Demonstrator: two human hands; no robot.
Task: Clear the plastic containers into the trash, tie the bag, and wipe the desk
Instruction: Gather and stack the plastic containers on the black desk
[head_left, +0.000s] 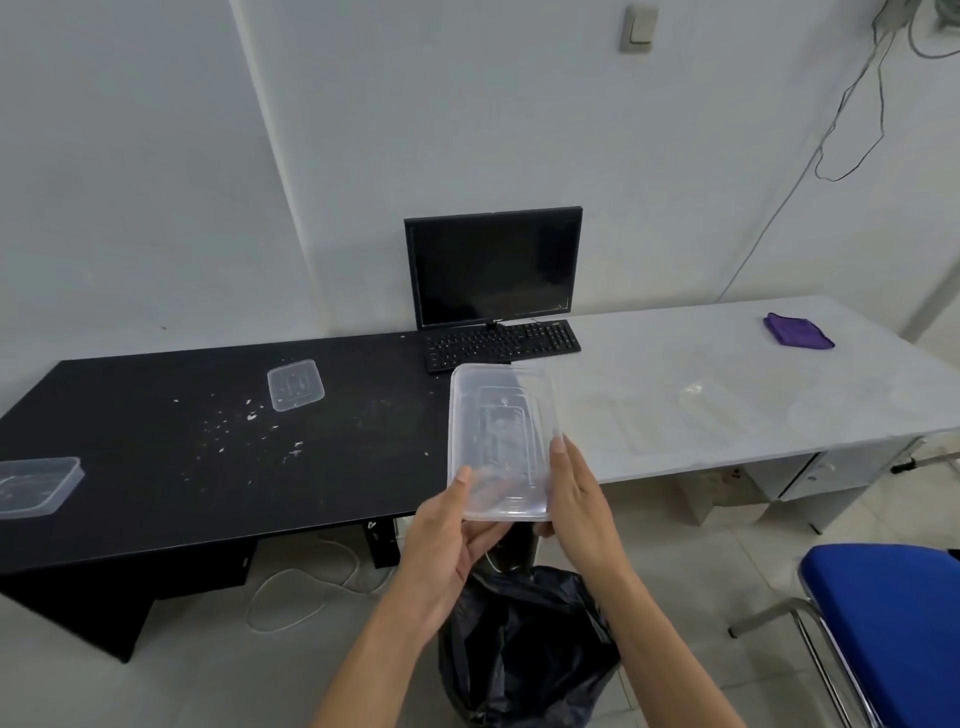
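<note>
A clear plastic container (498, 436) is held up in front of me, above the black trash bag (524, 644) on the floor. My left hand (447, 545) grips its near left corner, and my right hand (576, 499) holds its right side. A clear lid (295, 384) lies on the black desk (156, 499) among white crumbs. Another clear container (36, 486) sits at that desk's left edge. Faint clear plastic pieces (711, 410) lie on the white desk (779, 374). A purple cloth (798, 330) lies at the white desk's far right.
A monitor (493, 265) and keyboard (501, 344) stand at the back where the two desks meet. A blue chair (893, 623) stands at the right. White cable (306, 587) loops on the floor under the black desk.
</note>
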